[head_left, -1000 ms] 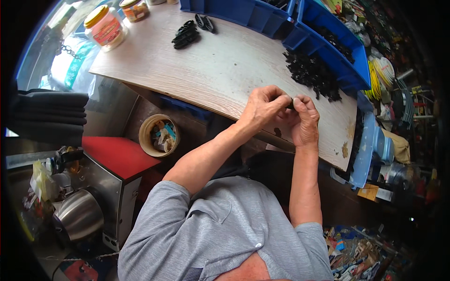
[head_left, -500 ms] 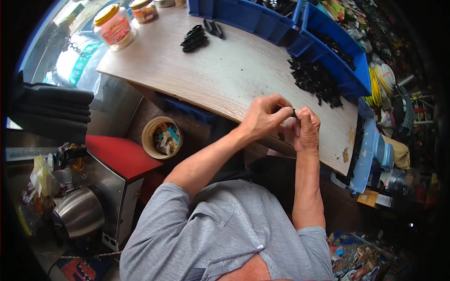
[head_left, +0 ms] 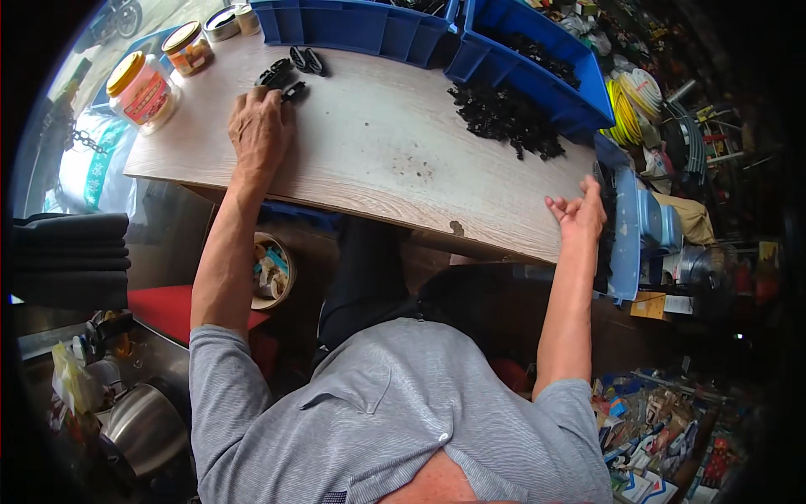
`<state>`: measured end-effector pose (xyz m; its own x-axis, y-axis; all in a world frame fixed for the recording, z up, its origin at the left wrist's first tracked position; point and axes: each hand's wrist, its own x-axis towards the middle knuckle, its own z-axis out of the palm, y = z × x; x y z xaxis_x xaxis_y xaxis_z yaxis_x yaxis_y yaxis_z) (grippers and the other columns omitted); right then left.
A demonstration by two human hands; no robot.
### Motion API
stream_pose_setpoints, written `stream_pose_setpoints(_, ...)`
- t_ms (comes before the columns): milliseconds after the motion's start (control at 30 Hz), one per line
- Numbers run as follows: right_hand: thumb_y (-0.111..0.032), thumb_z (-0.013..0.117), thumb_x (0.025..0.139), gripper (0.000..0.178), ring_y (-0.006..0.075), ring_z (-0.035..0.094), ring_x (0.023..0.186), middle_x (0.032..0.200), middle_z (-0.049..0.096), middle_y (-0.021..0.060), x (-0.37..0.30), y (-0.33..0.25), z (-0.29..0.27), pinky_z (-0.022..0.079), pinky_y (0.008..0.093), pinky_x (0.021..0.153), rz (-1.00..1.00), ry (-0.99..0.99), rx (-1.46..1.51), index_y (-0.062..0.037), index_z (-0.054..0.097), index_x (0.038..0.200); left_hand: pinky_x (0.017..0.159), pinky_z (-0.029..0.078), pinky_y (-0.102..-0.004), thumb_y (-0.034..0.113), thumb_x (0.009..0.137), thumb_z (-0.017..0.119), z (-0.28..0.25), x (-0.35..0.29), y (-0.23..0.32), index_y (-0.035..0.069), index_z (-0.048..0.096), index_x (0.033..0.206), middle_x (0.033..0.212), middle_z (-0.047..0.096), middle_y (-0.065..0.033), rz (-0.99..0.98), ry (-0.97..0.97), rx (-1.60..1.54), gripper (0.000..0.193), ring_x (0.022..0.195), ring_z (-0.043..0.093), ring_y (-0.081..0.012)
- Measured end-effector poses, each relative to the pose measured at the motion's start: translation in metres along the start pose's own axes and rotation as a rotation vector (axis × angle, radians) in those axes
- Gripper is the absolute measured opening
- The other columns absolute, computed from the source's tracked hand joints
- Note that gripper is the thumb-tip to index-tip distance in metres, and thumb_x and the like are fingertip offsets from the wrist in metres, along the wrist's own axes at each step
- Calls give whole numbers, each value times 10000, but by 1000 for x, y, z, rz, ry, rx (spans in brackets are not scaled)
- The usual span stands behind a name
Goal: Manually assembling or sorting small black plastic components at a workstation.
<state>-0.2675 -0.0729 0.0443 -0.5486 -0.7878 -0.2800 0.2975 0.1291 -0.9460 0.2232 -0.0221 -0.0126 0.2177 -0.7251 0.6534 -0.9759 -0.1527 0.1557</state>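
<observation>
At the far left of the table, my left hand [head_left: 254,130] reaches palm down with its fingers curled at a small group of black plastic parts [head_left: 274,74]. A black plastic part [head_left: 294,91] shows at its finger and thumb side, apparently in its grip; the fingertips are partly hidden. Two more black oblong pieces [head_left: 307,60] lie just beyond. Over the table's right end, my right hand [head_left: 581,212] is raised, fingers apart and nothing in them. To its far left spreads a heap of small black parts [head_left: 508,122].
Blue bins [head_left: 357,35] line the table's [head_left: 369,139] back edge; another blue bin [head_left: 533,71] holds black parts. A lidded jar [head_left: 144,97] and a smaller jar [head_left: 188,50] stand at the left. Below are a bucket of scraps [head_left: 290,281] and a blue container [head_left: 628,227] at the right.
My hands, together over the table's front edge before, have parted. The left went far left to the black parts; the right moved right and opened. The view has shifted as well.
</observation>
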Motion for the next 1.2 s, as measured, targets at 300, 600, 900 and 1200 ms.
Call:
stream_pose_setpoints(300, -259, 792, 833, 251, 133, 501, 408, 484, 406, -4, -7, 13, 49, 535, 335, 428, 25, -295, -599, -88, 682, 980, 913, 450, -479, 258, 899, 664, -9, -18, 61, 80, 681, 1062, 1197, 633, -122, 179, -142, -134, 242, 1193, 532, -345)
stream_pose_setpoints(600, -237, 754, 849, 231, 99, 460, 426, 687, 571, 23, -11, 20, 64, 443, 283, 366, -200, -362, -974, -52, 689, 972, 843, 498, -425, 141, 827, 751, -23, -25, 85, 76, 679, 1032, 998, 679, -104, 169, 118, -439, 227, 977, 621, -317)
stream_pose_setpoints(900, -222, 700, 886, 194, 110, 492, 409, 567, 511, 14, -21, 22, 50, 462, 281, 377, -102, -417, -801, -50, 623, 930, 723, 544, -289, 217, 941, 674, -33, -59, 203, -42, 704, 1072, 891, 734, -138, -405, -396, -1343, 292, 808, 684, -157)
stream_pose_setpoints(1200, -159, 723, 871, 186, 108, 495, 393, 569, 555, 5, -74, 43, 52, 413, 258, 366, -49, -765, -525, -20, 638, 960, 520, 509, -294, 200, 871, 641, 5, -22, 239, -39, 698, 930, 705, 684, -127, -428, -729, -1326, 253, 559, 641, -147)
